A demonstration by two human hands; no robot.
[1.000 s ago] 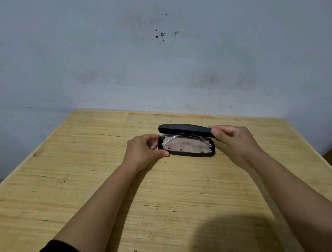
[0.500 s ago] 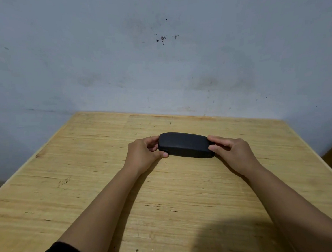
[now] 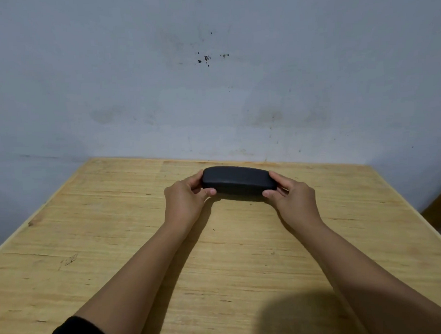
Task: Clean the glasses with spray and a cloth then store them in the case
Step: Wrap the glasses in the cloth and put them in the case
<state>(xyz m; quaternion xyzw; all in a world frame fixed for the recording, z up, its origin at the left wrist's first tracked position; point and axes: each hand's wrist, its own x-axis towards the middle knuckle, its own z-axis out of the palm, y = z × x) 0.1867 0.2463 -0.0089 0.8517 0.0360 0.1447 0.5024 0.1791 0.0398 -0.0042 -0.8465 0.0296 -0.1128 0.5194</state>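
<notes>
Head view: left hand (image 3: 184, 201), right hand (image 3: 293, 199) fingers grasping closed matte oblong case (image 3: 237, 180).

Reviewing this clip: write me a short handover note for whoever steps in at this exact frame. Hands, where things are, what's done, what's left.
Left hand: fingers pinch the left end of the black glasses case.
Right hand: fingers pinch the right end of the same case.
Case: shut, lying lengthways toward the far side of the wooden table. A second ago the lid was up with the glasses and a cloth inside; it has since been closed, so they are out of sight now.
No spray bottle is in view.
Done: glasses stored, case closed.
Left: probably just let go of the case.
</notes>
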